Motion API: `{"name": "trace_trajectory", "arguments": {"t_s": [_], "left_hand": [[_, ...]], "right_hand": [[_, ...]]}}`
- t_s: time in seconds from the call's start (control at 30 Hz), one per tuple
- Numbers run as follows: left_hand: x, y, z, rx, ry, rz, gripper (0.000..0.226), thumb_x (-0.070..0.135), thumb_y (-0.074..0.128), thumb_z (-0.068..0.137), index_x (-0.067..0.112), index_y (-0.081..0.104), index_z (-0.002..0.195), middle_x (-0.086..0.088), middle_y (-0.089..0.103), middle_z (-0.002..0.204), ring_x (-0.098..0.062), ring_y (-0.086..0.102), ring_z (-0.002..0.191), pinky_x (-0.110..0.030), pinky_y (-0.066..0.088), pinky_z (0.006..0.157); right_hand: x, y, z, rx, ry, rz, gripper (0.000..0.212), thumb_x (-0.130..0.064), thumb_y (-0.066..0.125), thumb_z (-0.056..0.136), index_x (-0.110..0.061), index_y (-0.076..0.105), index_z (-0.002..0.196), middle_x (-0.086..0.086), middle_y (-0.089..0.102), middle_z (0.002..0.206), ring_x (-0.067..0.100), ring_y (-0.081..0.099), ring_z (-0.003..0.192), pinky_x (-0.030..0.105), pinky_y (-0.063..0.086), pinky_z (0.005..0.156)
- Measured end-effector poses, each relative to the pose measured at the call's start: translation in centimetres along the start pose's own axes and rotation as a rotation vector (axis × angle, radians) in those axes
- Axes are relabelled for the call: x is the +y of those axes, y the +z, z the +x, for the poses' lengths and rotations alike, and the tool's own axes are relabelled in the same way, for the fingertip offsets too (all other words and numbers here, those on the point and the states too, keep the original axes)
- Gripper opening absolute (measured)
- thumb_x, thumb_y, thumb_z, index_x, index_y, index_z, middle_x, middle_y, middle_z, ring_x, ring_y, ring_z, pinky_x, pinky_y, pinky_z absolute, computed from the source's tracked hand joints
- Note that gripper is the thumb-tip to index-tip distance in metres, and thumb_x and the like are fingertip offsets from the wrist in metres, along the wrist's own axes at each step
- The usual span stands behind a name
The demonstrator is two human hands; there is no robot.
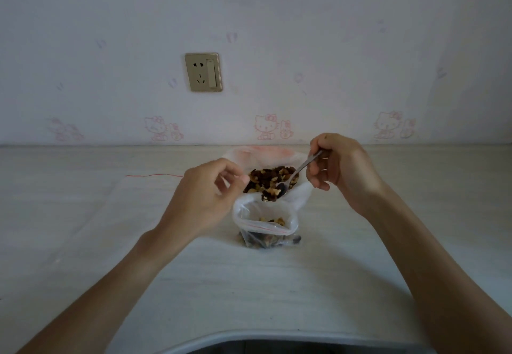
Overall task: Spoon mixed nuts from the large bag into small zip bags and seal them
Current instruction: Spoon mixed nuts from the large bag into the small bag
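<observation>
Presently my left hand point(203, 195) pinches the rim of the small clear zip bag with the red seal line point(264, 226). At two o'clock above its mouth, my right hand point(339, 169) grips the loaded metal spoon point(293, 177), handle slanting up-right; the large clear bag of mixed nuts point(273, 177) lies at twelve.

1. Pretty dim, flat indoor light with a cool greyish cast.
2. Shadows are super soft, no glare anywhere.
3. Whole picture's a bit soft, and the wide-angle lens bends the edges.
</observation>
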State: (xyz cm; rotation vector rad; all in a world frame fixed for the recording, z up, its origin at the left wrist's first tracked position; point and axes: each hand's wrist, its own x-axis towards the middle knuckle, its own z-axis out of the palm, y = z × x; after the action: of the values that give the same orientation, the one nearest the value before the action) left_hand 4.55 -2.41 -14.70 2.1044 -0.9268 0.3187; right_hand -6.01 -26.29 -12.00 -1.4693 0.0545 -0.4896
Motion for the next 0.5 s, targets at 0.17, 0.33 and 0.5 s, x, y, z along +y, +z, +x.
{"name": "trace_trajectory", "arguments": {"t_s": [0.17, 0.33, 0.5], "left_hand": [[0.5, 0.5, -1.2, -0.234, -0.203, -0.143, 0.026, 0.055, 0.069, 0.092, 0.032, 0.079, 0.085, -0.006, 0.068, 0.065, -0.01, 0.056, 0.055, -0.023, 0.042, 0.059], [0.7, 0.7, -1.3, -0.196, -0.286, -0.266, 0.02, 0.04, 0.073, 0.094, 0.023, 0.08, 0.086, -0.018, 0.067, 0.069, -0.008, 0.056, 0.05, -0.011, 0.041, 0.053], [0.2, 0.9, -1.4, -0.158, -0.276, -0.239, 0.022, 0.04, 0.073, 0.094, 0.023, 0.078, 0.082, -0.012, 0.068, 0.064, -0.01, 0.056, 0.051, -0.017, 0.043, 0.055]], "right_hand": [[-0.3, 0.5, -0.5, -0.107, -0.026, -0.184, 0.023, -0.01, 0.041, 0.098, -0.006, 0.057, 0.082, 0.016, 0.054, 0.06, 0.027, 0.05, 0.05, 0.032, 0.031, 0.047], [-1.4, 0.6, -1.3, -0.186, -0.177, -0.313, 0.021, -0.015, 0.043, 0.09, -0.007, 0.056, 0.075, 0.012, 0.05, 0.055, 0.024, 0.046, 0.052, 0.028, 0.031, 0.048], [-1.5, 0.8, -1.5, -0.19, -0.276, -0.322, 0.022, -0.01, 0.043, 0.09, -0.007, 0.056, 0.072, 0.008, 0.048, 0.054, 0.022, 0.045, 0.052, 0.021, 0.035, 0.05]]}}
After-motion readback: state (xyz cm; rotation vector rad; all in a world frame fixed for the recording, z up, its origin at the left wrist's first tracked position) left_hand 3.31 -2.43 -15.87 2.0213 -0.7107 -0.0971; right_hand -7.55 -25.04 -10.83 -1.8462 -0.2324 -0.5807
